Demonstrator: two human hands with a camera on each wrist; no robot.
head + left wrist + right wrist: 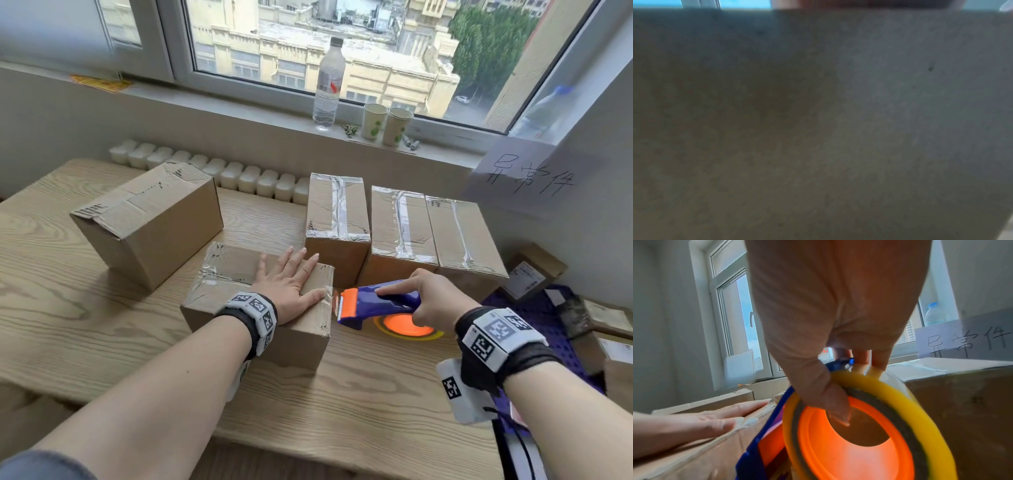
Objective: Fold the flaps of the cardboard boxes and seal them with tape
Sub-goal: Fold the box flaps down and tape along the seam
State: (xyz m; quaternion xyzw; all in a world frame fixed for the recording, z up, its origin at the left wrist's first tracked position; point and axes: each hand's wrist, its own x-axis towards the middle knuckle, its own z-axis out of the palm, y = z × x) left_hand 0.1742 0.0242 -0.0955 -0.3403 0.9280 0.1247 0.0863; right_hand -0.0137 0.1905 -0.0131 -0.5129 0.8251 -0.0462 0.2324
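A small cardboard box [236,270] with tape across its top lies near the table's front middle. My left hand [289,284] rests flat on its right half, fingers straight. The left wrist view shows only blurred cardboard [818,129]. My right hand [431,298] grips a blue and orange tape dispenser [373,301] just right of that box, its toothed orange blade close to the box's right edge. In the right wrist view my right hand [838,353] holds the tape dispenser [849,443] by the roll, thumb in its orange core, with my left hand [694,423] on the box [694,456].
Three taped boxes [400,222] stand side by side behind the dispenser. A larger box [150,222] sits at the back left. On the windowsill are a water bottle [329,85] and two paper cups [385,125]. More parcels [534,274] lie at the right on a purple crate.
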